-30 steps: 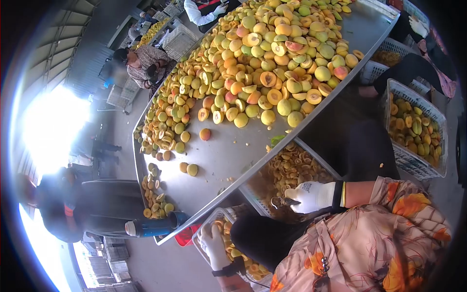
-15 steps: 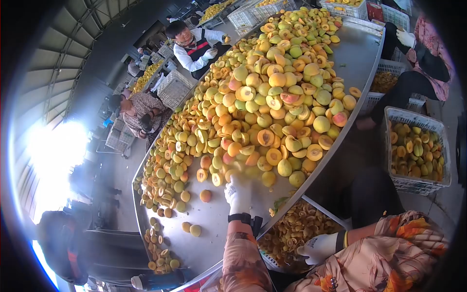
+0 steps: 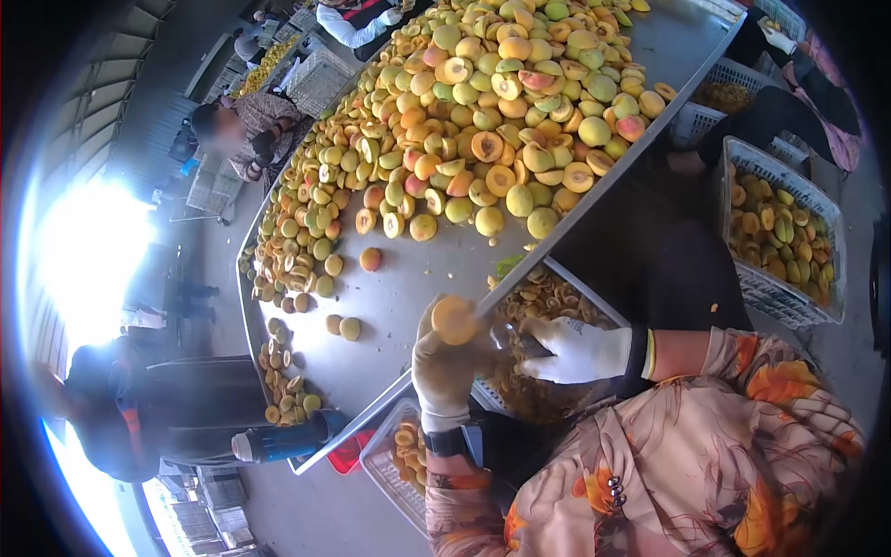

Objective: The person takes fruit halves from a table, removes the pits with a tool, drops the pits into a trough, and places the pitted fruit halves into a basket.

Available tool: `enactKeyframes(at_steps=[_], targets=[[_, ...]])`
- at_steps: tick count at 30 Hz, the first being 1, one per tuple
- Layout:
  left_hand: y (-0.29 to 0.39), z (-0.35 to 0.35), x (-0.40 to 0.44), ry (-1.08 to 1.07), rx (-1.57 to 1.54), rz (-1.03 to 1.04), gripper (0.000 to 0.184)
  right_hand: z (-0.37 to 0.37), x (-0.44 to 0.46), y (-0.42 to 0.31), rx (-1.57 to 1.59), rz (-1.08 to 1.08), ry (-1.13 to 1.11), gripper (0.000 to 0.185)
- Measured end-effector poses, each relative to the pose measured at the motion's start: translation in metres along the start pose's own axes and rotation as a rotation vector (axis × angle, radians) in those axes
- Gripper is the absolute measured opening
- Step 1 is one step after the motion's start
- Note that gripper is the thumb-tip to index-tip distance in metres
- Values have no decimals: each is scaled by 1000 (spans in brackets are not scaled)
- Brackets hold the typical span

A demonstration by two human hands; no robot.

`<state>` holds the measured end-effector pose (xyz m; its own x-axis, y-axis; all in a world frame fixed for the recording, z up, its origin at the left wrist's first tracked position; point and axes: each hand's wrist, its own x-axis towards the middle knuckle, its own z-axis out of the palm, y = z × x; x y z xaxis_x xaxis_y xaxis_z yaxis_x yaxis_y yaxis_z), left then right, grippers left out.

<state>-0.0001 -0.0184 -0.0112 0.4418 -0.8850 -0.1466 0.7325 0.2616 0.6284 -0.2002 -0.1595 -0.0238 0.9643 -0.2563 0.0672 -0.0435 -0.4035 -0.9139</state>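
My left hand (image 3: 442, 381), in a white glove, is closed round a yellow peach (image 3: 454, 319), held up over the near edge of the metal table (image 3: 408, 288). Close by on its right, my gloved right hand (image 3: 577, 351) has its fingers pinched on a small metal tool (image 3: 504, 335) that points toward the peach; its exact shape is blurred. Below both hands stands a crate of peach scraps (image 3: 543, 295), partly hidden by them. A large heap of whole and halved peaches (image 3: 492, 121) covers the far part of the table.
A crate of peach halves (image 3: 784, 237) is on the floor at right. Beneath the table edge sit another white crate (image 3: 385, 473) and a red container (image 3: 351, 452). A blue bottle (image 3: 278, 443) lies near the table's left corner. Several other people are around the table.
My left hand has drawn back from the heap toward me and now holds a peach. My right hand has come up beside it with the tool showing. The view has tilted down.
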Motion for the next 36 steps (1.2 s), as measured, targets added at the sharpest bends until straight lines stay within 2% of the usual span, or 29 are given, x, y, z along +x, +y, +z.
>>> enactKeyframes(at_steps=[2,6,9,13,16,19,21,22,24,25,28,29,32,36], targets=[[-6,29,-31,-51,-49,1,67,4,-3,-13,5,-65,42,31],[-25,56,-63,12,32,156,61,15,-15,-29,4,-190,117,28],[-30,77,-78,-23,192,209,59,19,-23,-35,-92,-290,120,22],[-37,85,-89,175,384,285,57,18,-40,-55,-149,-292,148,20],[-43,88,-97,305,675,427,48,23,-40,-64,59,-351,380,22],[-53,104,-106,343,603,433,43,27,-37,-69,34,-344,415,23],[-60,107,-105,322,631,543,38,31,-36,-72,61,-365,452,21],[-61,105,-105,302,647,572,37,31,-37,-74,62,-390,437,20],[-62,96,-105,256,800,604,51,29,-40,-77,64,-437,407,20],[-65,94,-106,205,771,591,53,28,-41,-76,47,-417,321,19],[-65,96,-96,309,614,588,37,22,-45,-78,159,-388,301,23],[-58,110,-99,321,479,516,40,21,-46,-69,95,-327,296,30],[-50,97,-97,360,473,514,51,23,-47,-60,105,-231,199,30],[-54,92,-95,324,492,580,55,33,-45,-64,11,-266,132,34]])
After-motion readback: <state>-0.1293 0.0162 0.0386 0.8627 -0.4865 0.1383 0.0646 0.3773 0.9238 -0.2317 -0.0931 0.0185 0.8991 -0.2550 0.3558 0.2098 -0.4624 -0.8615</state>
